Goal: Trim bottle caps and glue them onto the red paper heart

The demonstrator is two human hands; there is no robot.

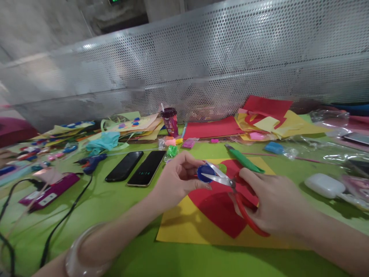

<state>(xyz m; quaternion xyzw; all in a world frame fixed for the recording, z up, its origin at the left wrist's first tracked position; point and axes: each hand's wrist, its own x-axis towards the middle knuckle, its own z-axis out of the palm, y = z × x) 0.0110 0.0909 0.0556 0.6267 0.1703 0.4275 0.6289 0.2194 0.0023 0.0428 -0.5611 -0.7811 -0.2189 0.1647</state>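
My left hand [180,179] pinches a small round dark blue piece [204,173] between thumb and fingers; its material I cannot make out. My right hand [271,204] grips red-handled scissors [245,215], and their parted metal blades reach across the blue piece. Below both hands lies a yellow sheet [178,227] bearing a large red heart shape [227,215]. A small light green round piece [222,168] shows just behind the blades. Beyond my right hand a green-handled tool [245,159] rests across the sheet's far edge.
Two phones [124,166] lie left of my hands. Farther left are a purple power strip [52,190] with cords and a blue glue gun [93,161]. A lidded cup [170,122] and red sheets [211,129] stand behind. At right sits a white case [324,185].
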